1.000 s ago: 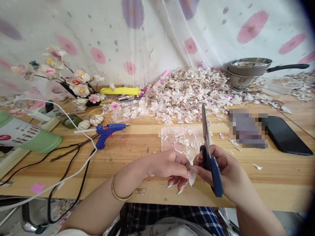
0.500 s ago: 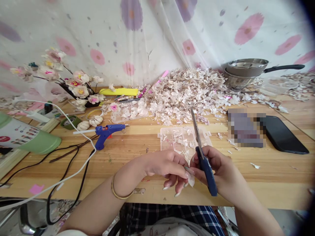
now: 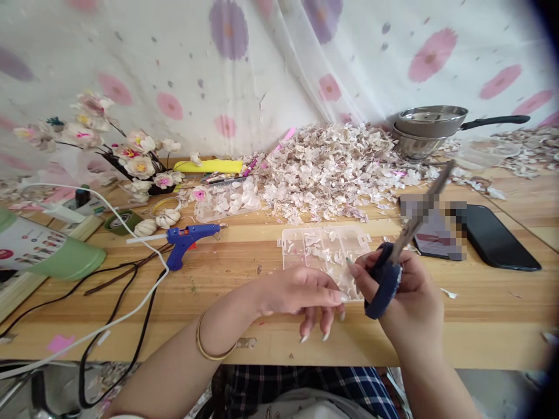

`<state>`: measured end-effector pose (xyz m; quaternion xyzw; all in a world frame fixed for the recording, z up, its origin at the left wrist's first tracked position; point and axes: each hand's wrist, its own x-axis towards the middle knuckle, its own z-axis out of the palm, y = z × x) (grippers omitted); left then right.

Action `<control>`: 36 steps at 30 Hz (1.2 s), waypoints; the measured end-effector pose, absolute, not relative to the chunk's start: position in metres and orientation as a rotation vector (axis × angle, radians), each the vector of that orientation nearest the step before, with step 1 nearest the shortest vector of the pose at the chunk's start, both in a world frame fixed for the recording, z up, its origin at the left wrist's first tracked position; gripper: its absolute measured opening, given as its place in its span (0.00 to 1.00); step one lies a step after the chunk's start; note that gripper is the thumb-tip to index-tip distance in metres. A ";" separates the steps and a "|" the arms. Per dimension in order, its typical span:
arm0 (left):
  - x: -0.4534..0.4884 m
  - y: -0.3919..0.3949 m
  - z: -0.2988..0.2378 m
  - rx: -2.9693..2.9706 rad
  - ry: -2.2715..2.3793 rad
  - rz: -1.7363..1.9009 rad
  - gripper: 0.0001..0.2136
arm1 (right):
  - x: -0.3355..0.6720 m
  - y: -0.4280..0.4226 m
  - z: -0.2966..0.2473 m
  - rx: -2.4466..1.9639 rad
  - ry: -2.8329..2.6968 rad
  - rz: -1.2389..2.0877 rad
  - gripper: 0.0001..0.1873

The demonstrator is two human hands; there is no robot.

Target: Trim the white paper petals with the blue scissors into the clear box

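My right hand (image 3: 408, 297) grips a pair of scissors (image 3: 406, 238) by the dark blue handles. Their blades point up and to the right, passing over the phone-like shape. My left hand (image 3: 301, 291) is just left of it, thumb and index finger pinched together while the other fingers hang loosely. What sits in that pinch, if anything, is too small to make out. Behind my left hand lies a clear compartment box (image 3: 325, 238) with whitish petal pieces in it, partly covered by my hands.
A large heap of pale dried petals (image 3: 327, 163) lies at the back, with steel pans (image 3: 430, 125) to its right. On the left are a blue glue gun (image 3: 181, 238), cables, a green container (image 3: 65, 250) and artificial flowers (image 3: 140, 160). A black phone (image 3: 502, 238) rests at right.
My right hand has drawn away from my left, and the scissors have swung over to the right. The pale petal piece between my fingers no longer shows. The view has shifted slightly.
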<state>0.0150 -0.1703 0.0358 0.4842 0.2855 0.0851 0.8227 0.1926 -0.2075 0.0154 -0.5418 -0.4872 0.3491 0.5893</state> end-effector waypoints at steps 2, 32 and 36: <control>0.020 -0.175 0.035 1.065 0.632 0.278 0.18 | 0.186 -0.210 0.015 -1.255 -1.087 0.690 0.14; 0.016 -0.188 0.037 1.437 1.021 0.631 0.07 | 0.176 -0.216 0.018 -1.213 -1.044 1.036 0.16; 0.018 -0.187 0.036 1.428 1.023 0.678 0.07 | 0.173 -0.218 0.018 -1.238 -1.035 0.969 0.14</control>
